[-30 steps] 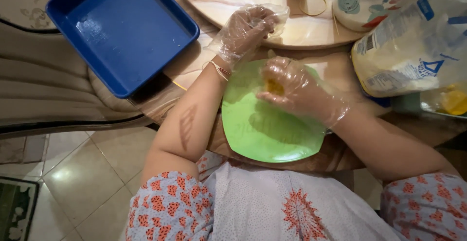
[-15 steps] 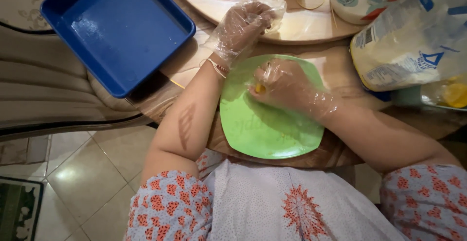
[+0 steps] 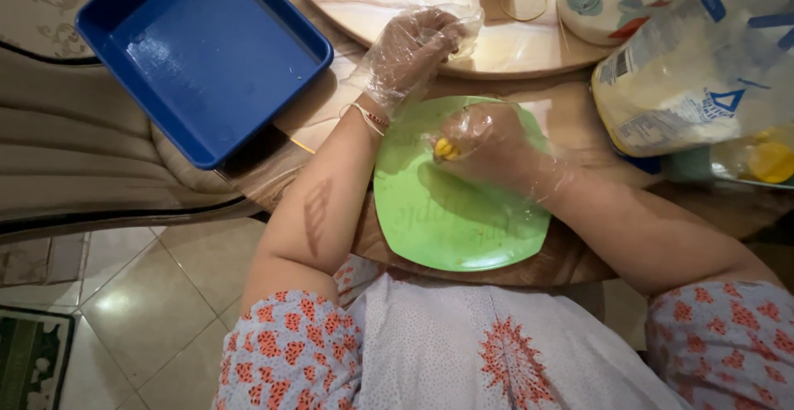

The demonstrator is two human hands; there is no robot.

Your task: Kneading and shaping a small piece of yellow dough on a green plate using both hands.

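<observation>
A wooden table (image 3: 571,120) stands over a tiled floor. Far left of the grip sits a blue tray (image 3: 203,50). The gloved left hand (image 3: 409,50) rests loosely curled on a round marble board (image 3: 513,38). The gloved right hand (image 3: 488,141) closes around a small yellow piece (image 3: 445,148) above the green plate (image 3: 455,211). Right of it lies a plastic bag (image 3: 695,71).

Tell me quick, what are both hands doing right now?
Left hand: curled in a clear plastic glove, holding nothing visible.
Right hand: closed on a small yellow lump of food over the green square plate.
</observation>
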